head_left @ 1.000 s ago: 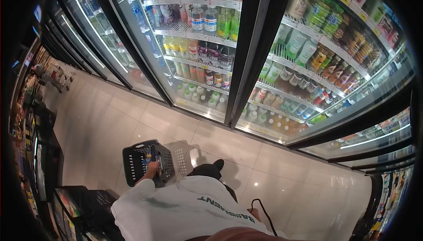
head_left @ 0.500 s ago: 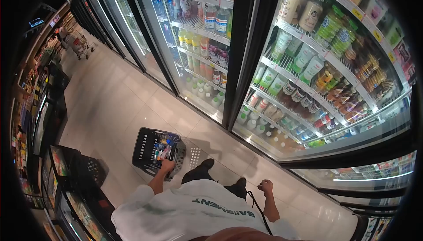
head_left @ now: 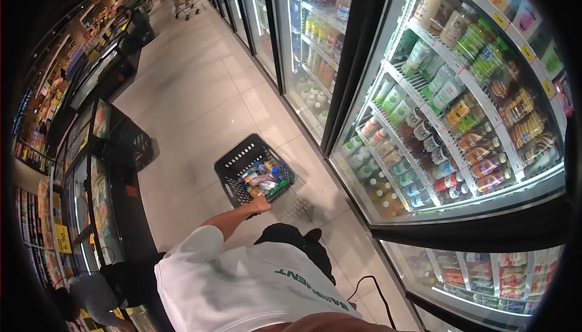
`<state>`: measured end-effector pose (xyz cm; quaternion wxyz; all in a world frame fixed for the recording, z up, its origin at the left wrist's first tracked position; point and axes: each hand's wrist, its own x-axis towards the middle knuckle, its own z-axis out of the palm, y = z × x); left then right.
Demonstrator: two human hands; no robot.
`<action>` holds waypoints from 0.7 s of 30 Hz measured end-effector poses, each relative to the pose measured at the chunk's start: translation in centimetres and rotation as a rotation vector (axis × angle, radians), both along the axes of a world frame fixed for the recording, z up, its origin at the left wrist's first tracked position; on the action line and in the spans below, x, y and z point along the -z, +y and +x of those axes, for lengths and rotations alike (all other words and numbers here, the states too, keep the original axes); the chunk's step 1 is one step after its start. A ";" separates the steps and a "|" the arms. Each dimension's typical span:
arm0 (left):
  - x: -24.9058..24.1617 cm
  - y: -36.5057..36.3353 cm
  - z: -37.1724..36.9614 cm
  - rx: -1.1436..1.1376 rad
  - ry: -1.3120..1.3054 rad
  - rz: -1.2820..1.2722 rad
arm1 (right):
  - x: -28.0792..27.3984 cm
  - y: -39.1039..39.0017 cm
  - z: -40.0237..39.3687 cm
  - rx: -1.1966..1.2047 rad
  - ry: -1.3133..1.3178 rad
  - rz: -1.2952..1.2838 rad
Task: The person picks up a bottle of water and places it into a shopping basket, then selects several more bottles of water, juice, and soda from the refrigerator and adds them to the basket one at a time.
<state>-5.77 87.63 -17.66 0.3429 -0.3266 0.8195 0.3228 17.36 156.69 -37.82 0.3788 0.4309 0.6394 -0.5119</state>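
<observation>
My left hand (head_left: 259, 203) is closed around the near side of a black shopping basket (head_left: 237, 157), apparently on its handle. Through the slatted walls and open top of the basket, several packaged goods (head_left: 264, 180) show, some with blue and green parts, too small to name. The basket hangs in front of me to the left, over the tiled floor. My right hand is out of the picture; a black cord (head_left: 381, 289) loops at my right side.
Glass-door fridges (head_left: 357, 89) with bottled drinks (head_left: 433, 141) line the right. Low display cases (head_left: 100, 144) stand along the left, with another black basket (head_left: 136, 144) beside them. Far up the aisle is a shopping cart (head_left: 183, 1) with a person by it.
The view has turned left, and the basket in my left hand has swung farther forward. My right hand, visible half a second ago with curled fingers, has left the frame.
</observation>
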 end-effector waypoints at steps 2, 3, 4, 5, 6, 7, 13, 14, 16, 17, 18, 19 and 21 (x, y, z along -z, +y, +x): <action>1.2 3.2 1.9 0.087 0.014 0.020 | -1.4 3.0 2.1 -0.844 0.483 0.194; 0.7 4.8 2.9 0.101 -0.006 0.056 | -3.0 2.6 2.5 -0.806 0.489 0.183; 0.3 6.5 4.1 0.132 0.060 0.048 | -4.4 2.3 2.9 -0.768 0.495 0.172; -1.7 7.7 5.0 0.150 0.030 0.112 | -5.8 -0.1 3.3 -0.279 0.248 0.059; -1.8 8.8 5.9 0.174 0.000 0.142 | -7.8 -2.2 3.4 0.210 -0.012 -0.050; -1.8 9.3 6.6 0.203 -0.023 0.171 | -10.3 -3.8 3.0 -0.196 0.116 0.005; -3.6 12.6 14.2 0.285 0.131 0.102 | -11.0 -7.3 8.2 -0.092 0.121 0.182; -5.1 12.6 14.6 0.318 0.058 0.086 | -11.0 -6.7 9.6 -0.120 0.171 0.165; -2.0 12.4 17.5 0.431 -0.055 0.097 | -12.7 -6.5 11.5 -0.116 0.215 0.197; -1.2 11.9 18.9 0.497 -0.009 0.094 | -12.8 -5.8 12.4 -0.137 0.193 0.235; -0.4 11.8 20.2 0.507 -0.008 0.082 | -12.4 -4.8 13.7 -0.101 0.205 0.228; -0.3 11.7 21.1 0.550 0.000 0.064 | -14.3 -4.9 13.8 -0.098 0.147 0.220; -2.1 12.1 21.9 0.569 -0.039 0.042 | -14.3 -3.6 15.2 -0.252 0.054 0.286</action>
